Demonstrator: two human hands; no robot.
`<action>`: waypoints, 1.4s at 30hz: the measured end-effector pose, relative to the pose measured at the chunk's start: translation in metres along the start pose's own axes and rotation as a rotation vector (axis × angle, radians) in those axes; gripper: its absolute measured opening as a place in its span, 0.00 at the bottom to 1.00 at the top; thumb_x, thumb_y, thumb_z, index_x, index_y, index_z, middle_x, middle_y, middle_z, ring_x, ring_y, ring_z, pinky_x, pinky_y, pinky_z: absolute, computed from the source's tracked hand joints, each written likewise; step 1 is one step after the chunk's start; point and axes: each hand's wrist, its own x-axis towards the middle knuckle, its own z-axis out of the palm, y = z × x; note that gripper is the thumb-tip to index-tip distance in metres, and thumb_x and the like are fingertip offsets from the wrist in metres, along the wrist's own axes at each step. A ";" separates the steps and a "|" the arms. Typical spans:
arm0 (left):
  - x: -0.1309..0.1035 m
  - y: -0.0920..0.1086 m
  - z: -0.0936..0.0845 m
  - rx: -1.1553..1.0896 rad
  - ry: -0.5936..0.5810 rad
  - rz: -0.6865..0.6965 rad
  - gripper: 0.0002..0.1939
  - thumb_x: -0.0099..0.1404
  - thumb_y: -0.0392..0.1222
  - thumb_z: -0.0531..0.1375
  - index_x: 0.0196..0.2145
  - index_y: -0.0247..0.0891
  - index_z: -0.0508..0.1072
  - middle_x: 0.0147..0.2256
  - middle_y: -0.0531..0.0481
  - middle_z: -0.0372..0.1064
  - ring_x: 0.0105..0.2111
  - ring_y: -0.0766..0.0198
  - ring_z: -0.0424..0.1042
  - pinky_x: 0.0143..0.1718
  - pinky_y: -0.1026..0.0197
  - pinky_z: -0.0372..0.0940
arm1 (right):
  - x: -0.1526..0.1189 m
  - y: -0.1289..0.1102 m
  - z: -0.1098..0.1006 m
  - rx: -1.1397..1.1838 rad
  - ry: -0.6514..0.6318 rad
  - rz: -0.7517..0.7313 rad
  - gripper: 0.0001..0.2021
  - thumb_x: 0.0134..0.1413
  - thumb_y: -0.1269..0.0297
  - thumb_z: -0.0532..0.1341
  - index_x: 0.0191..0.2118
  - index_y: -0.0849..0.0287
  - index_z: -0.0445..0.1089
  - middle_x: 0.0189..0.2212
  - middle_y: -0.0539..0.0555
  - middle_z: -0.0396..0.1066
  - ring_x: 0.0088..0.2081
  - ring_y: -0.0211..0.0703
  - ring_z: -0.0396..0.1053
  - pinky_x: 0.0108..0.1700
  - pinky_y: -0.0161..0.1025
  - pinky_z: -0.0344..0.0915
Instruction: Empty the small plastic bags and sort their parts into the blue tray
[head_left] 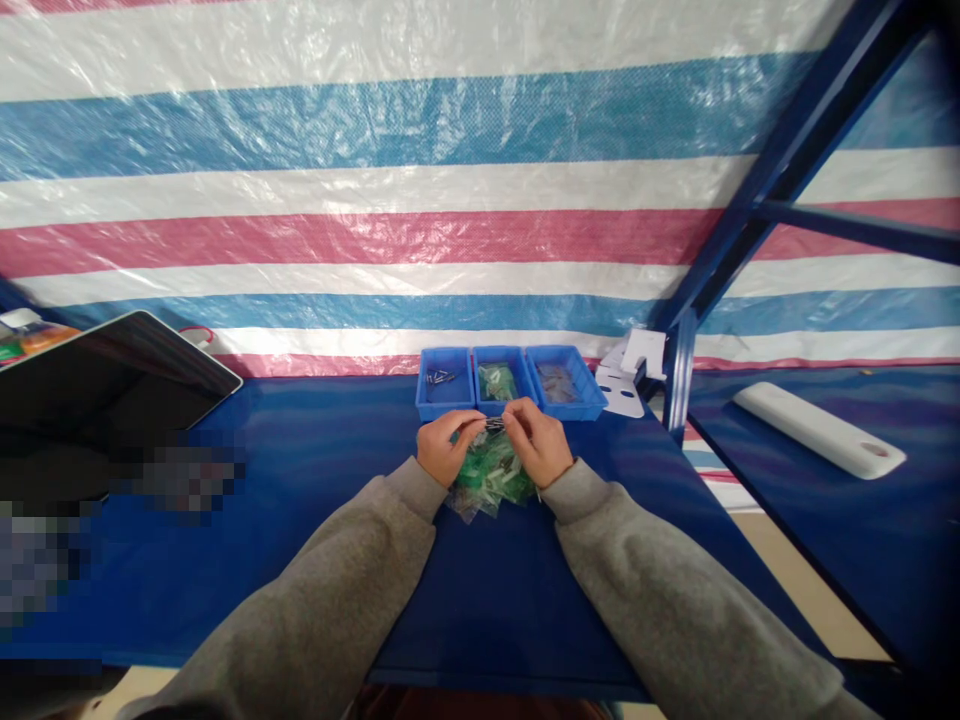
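Small dark metal pieces [494,424] lie between the fingertips of both hands, above a pile of clear and green plastic packets [487,480]. My left hand [448,446] pinches their left end, and my right hand [538,440] pinches the right end. Just behind the hands stand three blue bins in a row. The left bin [445,410] holds a few metal pieces, the middle bin [499,352] holds green and clear packets, and the right bin [574,410] holds greyish clear packets.
On the blue table [300,430], a large black screen [112,400] stands at the left. White paper pieces [634,370] lie right of the bins, beside a blue metal frame [681,370]. A long white object [817,430] rests on another blue surface at the right.
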 end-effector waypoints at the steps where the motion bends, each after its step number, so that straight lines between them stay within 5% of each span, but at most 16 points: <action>1: 0.000 0.000 0.000 0.020 -0.005 -0.002 0.10 0.64 0.44 0.54 0.32 0.37 0.73 0.28 0.50 0.74 0.29 0.66 0.72 0.35 0.64 0.65 | 0.000 0.000 0.000 -0.011 -0.009 -0.005 0.10 0.60 0.59 0.48 0.33 0.57 0.62 0.21 0.48 0.63 0.22 0.37 0.62 0.28 0.34 0.56; 8: -0.001 -0.001 -0.001 0.109 -0.029 -0.053 0.21 0.66 0.45 0.50 0.17 0.37 0.65 0.14 0.56 0.61 0.16 0.72 0.62 0.24 0.68 0.58 | 0.001 -0.002 0.001 0.016 -0.025 -0.047 0.12 0.59 0.56 0.51 0.33 0.56 0.65 0.24 0.50 0.67 0.24 0.37 0.63 0.28 0.34 0.57; 16: -0.001 0.000 -0.002 0.084 0.002 0.035 0.12 0.64 0.45 0.53 0.29 0.36 0.71 0.27 0.50 0.71 0.26 0.67 0.69 0.31 0.65 0.63 | 0.001 0.001 0.003 -0.024 -0.038 -0.095 0.15 0.60 0.56 0.48 0.29 0.57 0.65 0.22 0.51 0.66 0.25 0.38 0.64 0.30 0.34 0.57; 21: -0.002 0.004 -0.001 0.056 0.008 0.080 0.10 0.64 0.43 0.54 0.29 0.36 0.71 0.28 0.49 0.71 0.29 0.66 0.70 0.34 0.64 0.65 | 0.002 0.005 0.003 -0.066 -0.021 -0.083 0.18 0.60 0.55 0.49 0.23 0.57 0.64 0.16 0.48 0.61 0.20 0.35 0.59 0.27 0.34 0.54; 26: -0.001 0.005 -0.002 -0.041 0.030 0.027 0.07 0.65 0.40 0.52 0.31 0.36 0.67 0.39 0.45 0.73 0.39 0.64 0.72 0.43 0.61 0.65 | 0.001 0.006 0.002 -0.103 0.006 -0.078 0.19 0.60 0.55 0.49 0.22 0.58 0.62 0.15 0.48 0.58 0.19 0.35 0.57 0.26 0.34 0.52; 38: -0.003 0.002 0.000 -0.043 0.004 -0.058 0.08 0.65 0.40 0.51 0.29 0.38 0.66 0.37 0.48 0.74 0.36 0.66 0.74 0.39 0.64 0.68 | 0.001 0.004 0.001 -0.082 -0.009 -0.081 0.19 0.60 0.56 0.49 0.20 0.57 0.61 0.16 0.48 0.60 0.20 0.35 0.58 0.27 0.34 0.54; 42: -0.003 -0.001 0.002 -0.074 -0.055 -0.069 0.08 0.65 0.40 0.51 0.30 0.38 0.67 0.27 0.52 0.74 0.27 0.68 0.74 0.32 0.67 0.68 | 0.001 0.004 0.002 -0.080 -0.010 -0.096 0.19 0.60 0.57 0.49 0.21 0.58 0.61 0.16 0.48 0.59 0.20 0.34 0.58 0.27 0.34 0.54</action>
